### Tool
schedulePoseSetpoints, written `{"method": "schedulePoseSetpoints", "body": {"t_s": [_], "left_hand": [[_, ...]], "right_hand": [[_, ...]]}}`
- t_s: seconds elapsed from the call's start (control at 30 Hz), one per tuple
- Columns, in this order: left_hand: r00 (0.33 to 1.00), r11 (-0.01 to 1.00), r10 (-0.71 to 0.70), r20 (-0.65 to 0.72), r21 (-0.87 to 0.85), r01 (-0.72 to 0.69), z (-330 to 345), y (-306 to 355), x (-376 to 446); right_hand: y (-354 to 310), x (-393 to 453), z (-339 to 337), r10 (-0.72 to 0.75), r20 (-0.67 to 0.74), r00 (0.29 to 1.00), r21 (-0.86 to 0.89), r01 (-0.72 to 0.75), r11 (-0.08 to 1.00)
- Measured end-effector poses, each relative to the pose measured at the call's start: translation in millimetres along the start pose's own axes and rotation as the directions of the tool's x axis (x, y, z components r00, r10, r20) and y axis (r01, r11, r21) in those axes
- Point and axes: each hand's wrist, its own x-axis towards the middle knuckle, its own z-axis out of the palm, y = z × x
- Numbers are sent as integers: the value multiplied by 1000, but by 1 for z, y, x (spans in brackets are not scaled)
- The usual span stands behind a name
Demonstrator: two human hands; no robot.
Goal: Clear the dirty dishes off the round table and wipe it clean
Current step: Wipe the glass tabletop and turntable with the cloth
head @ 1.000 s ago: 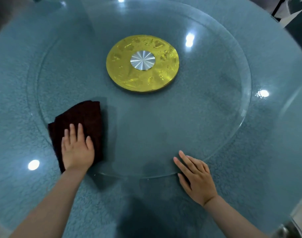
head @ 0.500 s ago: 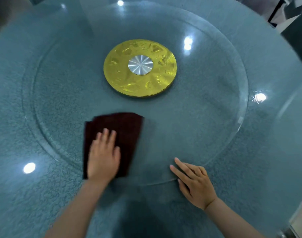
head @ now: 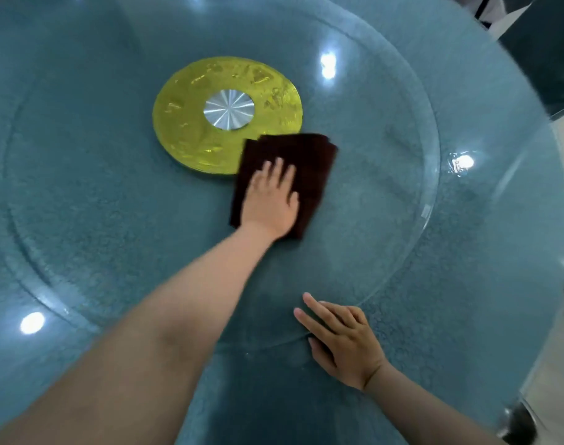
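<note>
The round table (head: 486,316) fills nearly the whole view, its top a speckled blue-green under glass, with bright spots of lamp light reflected near its left and right edges. On it sits a large clear glass turntable (head: 386,239), its rim running as a wide ring well inside the table's edge. At the middle of the turntable lies a gold disc (head: 184,130) with raised patterns, and in the disc's centre a silver metal hub (head: 228,109).

A dark brown cloth (head: 309,162), folded to a rough rectangle, lies flat on the turntable just to the right of the gold disc, its upper left corner overlapping the disc's lower right edge. The left hand (head: 269,200) reaches across from the near left edge of the table and presses flat on the lower left part of the cloth, fingers straight and together, pointing toward the far edge; it grasps nothing, only bears down. The cloth shows beyond the fingertips and to the right of the hand, and a narrow strip of it to the left.

The right hand (head: 345,342) rests at the near rim of the turntable, fingers loosely spread and slightly bent, their tips on the glass edge, holding nothing.
</note>
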Motion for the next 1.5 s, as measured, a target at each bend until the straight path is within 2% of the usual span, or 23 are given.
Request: {"method": "schedulePoseSetpoints", "body": {"t_s": [0.07,0.1,0.17,0.23,0.3,0.37,0.43,0.53,0.57,0.63,0.7,0.73,0.8,0.87,0.93,1.0,1.07,1.1,1.17,1.23,1.33,1.4,1.5], "left_hand": [[976,978,209,56,12,-210,14,52,-25],[960,964,266,90,1,-268,17,63,-33],[952,957,290,95,-41,-288,19,54,-32],[981,982,186,52,-35,-184,16,16,-17],[999,999,-42,-21,-18,41,6,-45,-3],[966,969,-246,-78,-2,246,-8,-120,-9],[913,919,-393,-113,-21,393,-20,-180,-41],[837,845,-534,-117,-61,531,-19,-196,-94],[840,848,-529,-124,-52,527,-15,-180,-106],[897,906,-423,-128,-35,422,-7,-129,-121],[979,983,-182,-88,-19,181,10,-59,-137],[997,998,-60,-50,-5,60,20,-24,-148],[996,996,88,-7,-8,-88,27,20,-166],[991,991,131,2,-5,-131,25,20,-169],[990,989,143,7,25,-143,22,-2,-166],[997,997,72,-1,21,-72,18,-29,-165],[997,998,-60,-38,5,61,14,-65,-163],[991,992,-122,-61,-2,122,10,-85,-164],[969,974,-228,-93,-17,227,2,-122,-166],[946,949,-315,-83,-30,313,-4,-144,-169],[916,918,-397,-66,-38,395,-6,-137,-171],[942,944,-330,-63,-31,329,-4,-113,-173],[997,997,-81,-5,-2,81,3,-63,-187]], "right_hand": [[1,0,-2,-6,4,1000,9,6,1000],[2,0,-2,-7,7,1000,12,7,1000],[1,0,-2,-5,15,1000,9,5,1000],[1,0,-3,-5,17,1000,10,5,1000],[0,0,-2,-16,22,1000,-1,16,1000],[-1,-1,-2,-18,21,1000,-12,18,1000],[-2,0,-3,-5,17,1000,-11,5,1000],[-5,1,-4,5,13,1000,-30,-5,1000],[-6,1,-4,6,11,1000,-43,-6,999],[-7,2,-5,5,22,1000,-65,-3,998],[-7,1,-5,0,55,999,-93,5,996],[-6,1,-5,-1,76,997,-95,9,995],[-6,2,-10,-13,122,992,-78,22,997],[-8,2,-21,-17,164,986,-64,27,998],[-10,-4,-31,25,174,984,-46,-17,999],[-14,-27,-31,249,129,960,-17,-249,968],[-16,-63,-27,529,88,844,-2,-531,847],[-19,-83,-26,616,91,783,-5,-618,786],[-27,-114,-23,675,120,728,-22,-678,735],[-35,-126,-22,676,147,722,-16,-681,732],[-40,-124,-21,698,135,703,-14,-703,711],[-39,-120,-23,711,157,685,-18,-718,696],[-40,-115,-29,709,199,676,-22,-721,693]]}}
